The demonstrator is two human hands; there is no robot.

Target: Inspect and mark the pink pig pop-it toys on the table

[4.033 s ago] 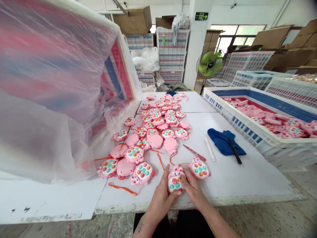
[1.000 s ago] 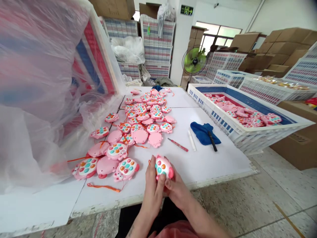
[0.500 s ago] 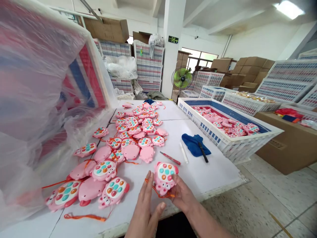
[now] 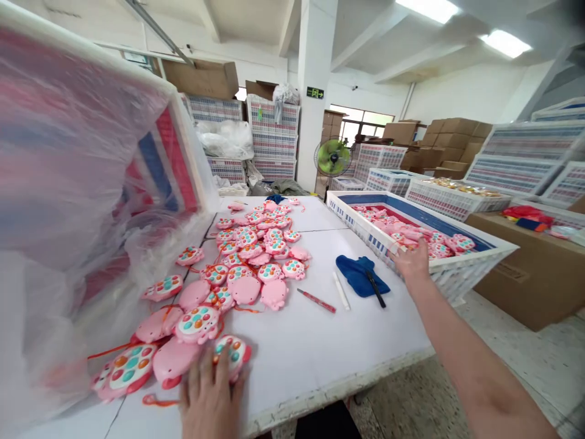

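Observation:
My left hand (image 4: 210, 381) reaches over a pink animal-shaped pop toy (image 4: 233, 353) at the near end of the pile, its stretched fingers lying on the toy's white, coloured-button side. An orange cord (image 4: 159, 400) lies left of that hand. On the right, my right hand (image 4: 412, 263) extends over the near rim of a white crate (image 4: 461, 262) with its fingers apart, right beside the pink toys (image 4: 420, 233) inside; part of its fingertips blends with them. More pop toys (image 4: 200, 323) lie heaped along the table's left side, some button side up, others back up.
On the white table (image 4: 292, 353) lie a red pen-like tool (image 4: 316, 300), a white marker (image 4: 341, 291) and a blue cloth (image 4: 356, 274) with a black pen (image 4: 375, 289) on it. Plastic sheeting (image 4: 150, 244) hangs at the left. A cardboard box (image 4: 507, 268) stands beyond the crate.
My right hand has moved from the table's front, where it held a pop toy, over to the crate. My left hand has gone left and down onto the nearest toy.

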